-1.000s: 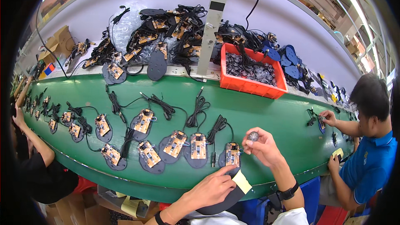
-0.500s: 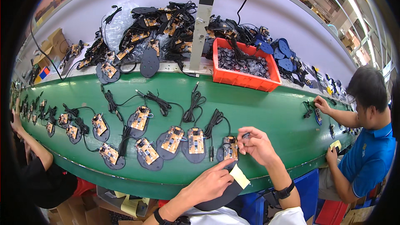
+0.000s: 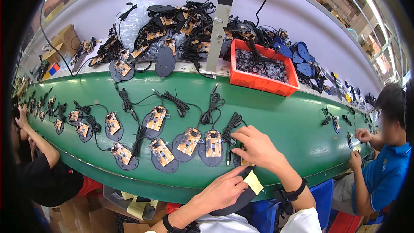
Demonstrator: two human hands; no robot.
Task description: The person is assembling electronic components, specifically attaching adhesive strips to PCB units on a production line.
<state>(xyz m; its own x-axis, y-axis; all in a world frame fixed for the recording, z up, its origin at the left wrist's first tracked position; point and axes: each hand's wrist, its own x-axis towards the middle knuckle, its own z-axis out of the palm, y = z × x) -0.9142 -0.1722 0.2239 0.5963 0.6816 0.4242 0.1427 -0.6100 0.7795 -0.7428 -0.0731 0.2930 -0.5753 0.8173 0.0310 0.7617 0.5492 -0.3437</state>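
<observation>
My right hand [image 3: 260, 149] reaches over a dark mouse base, thumb and forefinger closing around a small clear round wheel [image 3: 233, 140] at its left edge. The base's circuit board [image 3: 246, 159] is mostly covered by that hand. From the lower side, my left hand [image 3: 223, 192] stretches its forefinger to the base's near end; its other fingers curl, and what they hold is hidden. Next to it shows a yellow slip of paper [image 3: 253, 182] against a dark edge. Just left lies another mouse base [image 3: 211, 160] with an orange-brown circuit board [image 3: 213, 143] and a bundled cable [image 3: 212, 105].
More mouse bases with boards and cables line the green belt [image 3: 276, 112] leftward. On the shelf stand a red bin [image 3: 263, 85] of small round parts and a tangled heap of cabled boards [image 3: 172, 28]. One person [image 3: 381, 159] works at right, another [image 3: 47, 177] at left.
My right hand has moved left and down onto the mouse base, bringing its fingers to the wheel. My left forefinger stays at the base. The view has shifted, and the right-hand co-worker's raised hand has drawn back.
</observation>
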